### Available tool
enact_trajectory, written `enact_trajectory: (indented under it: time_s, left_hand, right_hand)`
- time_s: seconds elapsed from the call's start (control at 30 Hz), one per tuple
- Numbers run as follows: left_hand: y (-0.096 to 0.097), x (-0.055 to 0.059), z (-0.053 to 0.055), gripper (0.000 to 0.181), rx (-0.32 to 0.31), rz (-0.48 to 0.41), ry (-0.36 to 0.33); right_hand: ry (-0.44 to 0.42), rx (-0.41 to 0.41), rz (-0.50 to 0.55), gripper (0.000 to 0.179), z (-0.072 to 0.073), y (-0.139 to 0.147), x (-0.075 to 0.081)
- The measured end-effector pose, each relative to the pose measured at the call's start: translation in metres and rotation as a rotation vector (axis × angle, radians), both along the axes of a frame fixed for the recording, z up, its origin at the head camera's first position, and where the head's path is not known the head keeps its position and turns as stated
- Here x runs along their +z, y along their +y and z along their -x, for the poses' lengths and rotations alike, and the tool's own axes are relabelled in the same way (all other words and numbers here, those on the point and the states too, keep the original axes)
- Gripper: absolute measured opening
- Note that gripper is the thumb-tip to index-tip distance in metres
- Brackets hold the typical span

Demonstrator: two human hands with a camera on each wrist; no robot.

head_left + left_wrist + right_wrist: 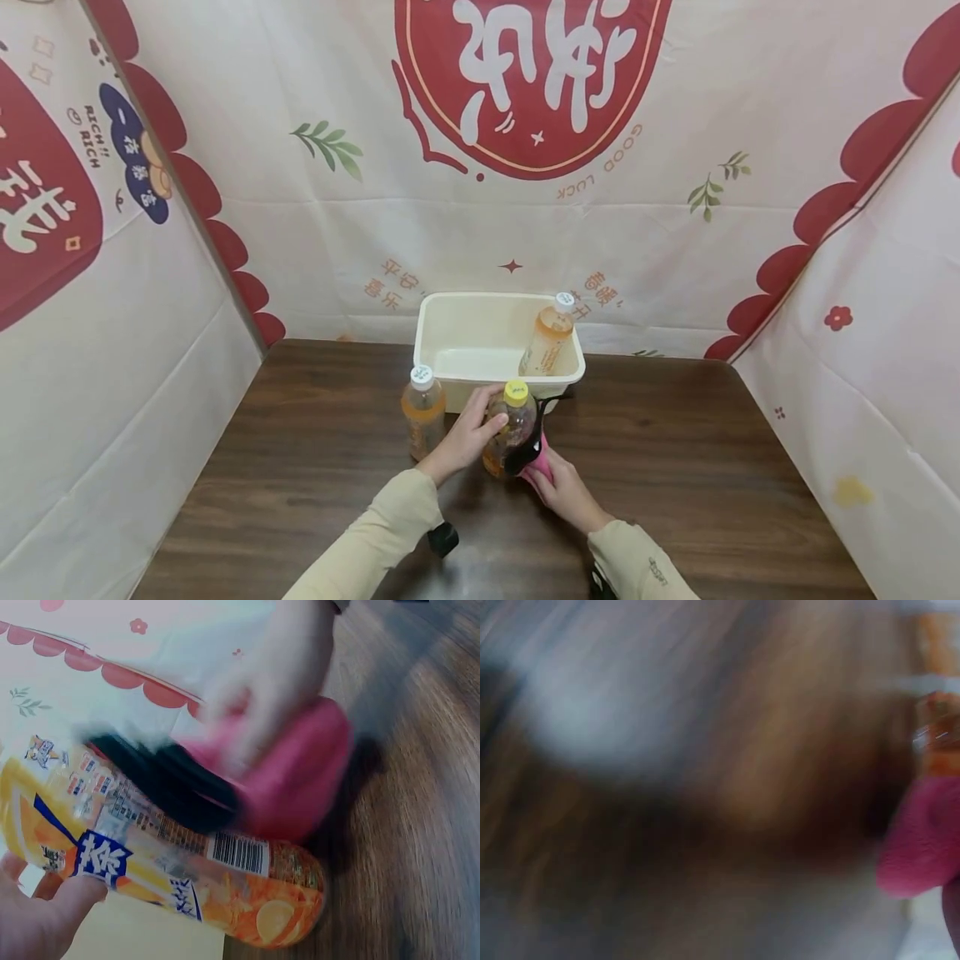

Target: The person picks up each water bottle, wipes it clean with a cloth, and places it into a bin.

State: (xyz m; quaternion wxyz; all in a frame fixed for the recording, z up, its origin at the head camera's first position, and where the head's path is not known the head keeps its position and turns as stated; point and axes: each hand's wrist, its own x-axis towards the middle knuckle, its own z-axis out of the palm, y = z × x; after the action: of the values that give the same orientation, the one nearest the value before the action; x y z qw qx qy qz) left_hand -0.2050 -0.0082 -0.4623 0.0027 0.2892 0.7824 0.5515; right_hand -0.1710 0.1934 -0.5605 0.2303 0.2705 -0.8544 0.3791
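Note:
In the head view a clear bottle with a yellow cap (pixel 517 393) stands slightly tilted before the bin. My left hand (pixel 467 435) holds it by its upper left side, fingers and thumb round it. Its orange-and-yellow label with a barcode shows in the left wrist view, where the bottle (pixel 176 851) lies slantwise across the picture. My right hand (pixel 568 493) grips a soft pink-and-black cloth-like item (pixel 538 463) against the bottle's right side; its exact kind is unclear. Blur covers most of the right wrist view, with the pink part (pixel 922 840) at its right edge.
A cream plastic bin (pixel 431 333) stands at the table's back edge. Inside it a white-capped bottle (pixel 547 342) leans at the right. Another white-capped bottle (pixel 423 408) stands left of my left hand on the brown wooden table (pixel 300 467). Printed cloth walls (pixel 360 233) surround the table.

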Motion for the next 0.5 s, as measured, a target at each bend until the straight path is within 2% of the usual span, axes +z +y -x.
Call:
enact_trajectory:
  time_s: [0.07,0.17,0.27,0.33,0.43,0.5]
  left_hand:
    - [0.003,0.002,0.0,0.04,0.012,-0.013,0.005]
    - [0.008,0.005,-0.002,0.044,0.051,-0.036,-0.042]
    - [0.016,0.007,-0.006,0.052,0.158,-0.005,-0.107]
    - [0.02,0.008,-0.007,0.057,0.201,0.031,-0.137]
    - [0.02,0.01,-0.008,0.06,0.202,0.066,-0.141]
    - [0.015,0.011,-0.008,0.06,0.148,0.066,-0.126]
  right_hand:
    - [-0.043,0.004,-0.038,0.03,0.001,0.003,-0.006]
    - [-0.079,0.014,-0.067,0.024,0.0,0.006,-0.009]
    - [-0.128,0.013,-0.068,0.022,-0.007,0.008,-0.007]
    - [-0.152,-0.005,-0.056,0.022,-0.013,0.009,-0.004]
    - [-0.126,-0.035,-0.024,0.02,-0.022,0.011,0.001]
    - [-0.081,-0.045,0.002,0.02,-0.025,0.013,0.01]
